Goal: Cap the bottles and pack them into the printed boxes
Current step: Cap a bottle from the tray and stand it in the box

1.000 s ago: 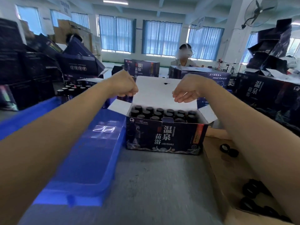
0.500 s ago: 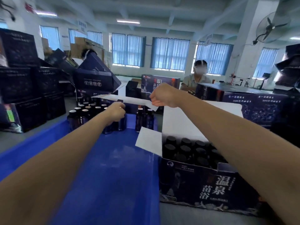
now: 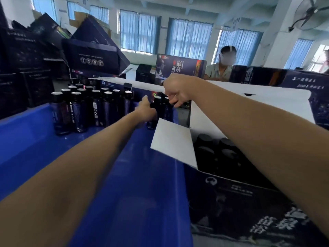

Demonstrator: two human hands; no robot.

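An open printed box (image 3: 236, 207) stands at the right, with several capped dark bottles (image 3: 215, 154) inside and its white flaps (image 3: 173, 143) raised. Left of it a blue tray (image 3: 124, 184) holds several dark bottles (image 3: 83, 107) standing at its far end. My left hand (image 3: 145, 111) reaches over the tray and grips a dark bottle (image 3: 156, 104) at the tray's far right. My right hand (image 3: 175, 92) hovers just above that bottle's top with fingers curled; what it holds is hidden.
Dark printed boxes (image 3: 26, 56) are stacked at the left and behind the tray. Another person (image 3: 222, 66) sits across the table behind more boxes (image 3: 179, 68). A wall fan (image 3: 310, 11) hangs at the upper right.
My view swung left from the box to the tray. Both hands left the box flap and went to the bottles; the left now grips one, with the right above it.
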